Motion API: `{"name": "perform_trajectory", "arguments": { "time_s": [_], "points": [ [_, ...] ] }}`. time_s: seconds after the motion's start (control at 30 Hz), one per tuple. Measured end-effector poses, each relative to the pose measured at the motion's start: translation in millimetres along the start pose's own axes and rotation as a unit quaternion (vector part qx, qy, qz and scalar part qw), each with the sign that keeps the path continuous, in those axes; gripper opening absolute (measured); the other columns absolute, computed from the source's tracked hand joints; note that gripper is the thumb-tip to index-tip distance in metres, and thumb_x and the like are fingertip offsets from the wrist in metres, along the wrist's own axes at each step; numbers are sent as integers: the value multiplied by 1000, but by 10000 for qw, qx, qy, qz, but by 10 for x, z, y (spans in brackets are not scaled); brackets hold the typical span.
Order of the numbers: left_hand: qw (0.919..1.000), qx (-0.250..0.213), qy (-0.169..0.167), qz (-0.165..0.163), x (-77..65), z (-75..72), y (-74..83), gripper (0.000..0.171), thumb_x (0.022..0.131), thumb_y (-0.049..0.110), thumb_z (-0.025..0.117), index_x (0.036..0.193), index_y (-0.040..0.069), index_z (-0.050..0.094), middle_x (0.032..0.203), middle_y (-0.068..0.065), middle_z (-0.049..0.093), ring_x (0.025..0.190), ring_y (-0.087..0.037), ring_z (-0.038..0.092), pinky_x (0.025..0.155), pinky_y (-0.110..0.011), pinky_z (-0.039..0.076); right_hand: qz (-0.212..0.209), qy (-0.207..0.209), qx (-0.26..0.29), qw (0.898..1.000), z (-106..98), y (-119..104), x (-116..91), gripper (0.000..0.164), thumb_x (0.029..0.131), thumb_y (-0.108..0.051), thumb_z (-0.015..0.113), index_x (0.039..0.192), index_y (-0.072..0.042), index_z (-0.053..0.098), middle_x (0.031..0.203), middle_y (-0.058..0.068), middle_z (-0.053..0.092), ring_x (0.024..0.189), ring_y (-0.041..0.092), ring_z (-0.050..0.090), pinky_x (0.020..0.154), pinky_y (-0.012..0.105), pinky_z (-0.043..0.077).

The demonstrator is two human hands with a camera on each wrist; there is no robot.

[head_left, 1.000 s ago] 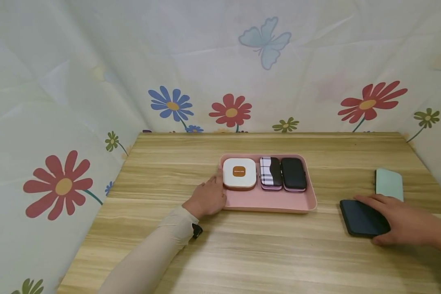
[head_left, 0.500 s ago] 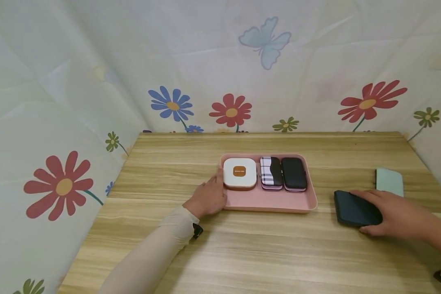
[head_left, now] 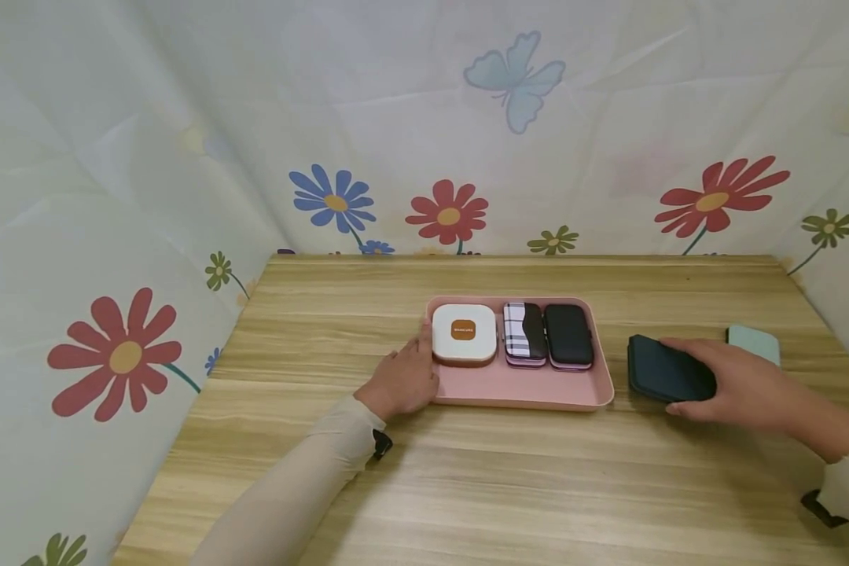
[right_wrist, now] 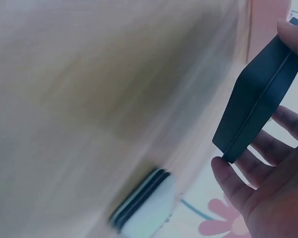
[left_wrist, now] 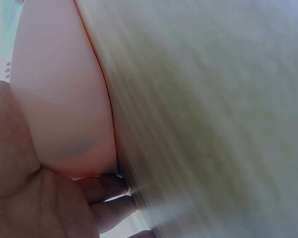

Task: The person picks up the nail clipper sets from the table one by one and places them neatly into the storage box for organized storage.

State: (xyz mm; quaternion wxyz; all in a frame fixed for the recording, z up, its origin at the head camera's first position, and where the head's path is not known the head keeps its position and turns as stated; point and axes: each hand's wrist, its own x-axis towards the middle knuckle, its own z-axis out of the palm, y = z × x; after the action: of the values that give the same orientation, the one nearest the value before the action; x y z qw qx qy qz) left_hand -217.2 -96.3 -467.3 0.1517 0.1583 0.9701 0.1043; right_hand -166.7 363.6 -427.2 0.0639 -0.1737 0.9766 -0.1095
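My right hand grips a dark teal, flat rectangular case by its edges, to the right of the pink tray. In the right wrist view a seam runs along the side of the case, and the thumb and fingertips hold opposite edges. My left hand rests against the tray's left end, fingers extended along the outer wall. Inside the tray stand a white case with a brown label, a plaid-and-black case and a black case, side by side.
A mint-green case lies on the wooden table behind my right hand, partly hidden by it. Behind the table hangs a white sheet with printed flowers and a butterfly.
My right hand has carried the dark teal case left and away from me, closer to the tray. The left hand stays at the tray's left end.
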Motion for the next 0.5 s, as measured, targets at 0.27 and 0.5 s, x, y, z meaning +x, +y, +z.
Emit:
{"name": "perform_trajectory", "arguments": {
  "time_s": [0.27, 0.5],
  "points": [
    [10000, -4, 4, 11, -50, -52, 33, 75, 101, 25, 34, 159, 3, -9, 164, -12, 28, 152, -25, 26, 117, -53, 30, -22, 34, -80, 10000, -125, -205, 187, 110, 69, -76, 74, 149, -8, 43, 137, 26, 55, 112, 38, 59, 77, 46, 52],
    [10000, 16, 15, 1, -32, -41, 30, 74, 101, 27, 32, 160, 4, -8, 164, -10, 27, 152, -24, 26, 118, -53, 30, -16, 4, 8, 10000, -206, -403, 386, 115, 67, -82, 69, 151, -9, 41, 138, 24, 54, 116, 40, 56, 83, 53, 54]
  ]
}}
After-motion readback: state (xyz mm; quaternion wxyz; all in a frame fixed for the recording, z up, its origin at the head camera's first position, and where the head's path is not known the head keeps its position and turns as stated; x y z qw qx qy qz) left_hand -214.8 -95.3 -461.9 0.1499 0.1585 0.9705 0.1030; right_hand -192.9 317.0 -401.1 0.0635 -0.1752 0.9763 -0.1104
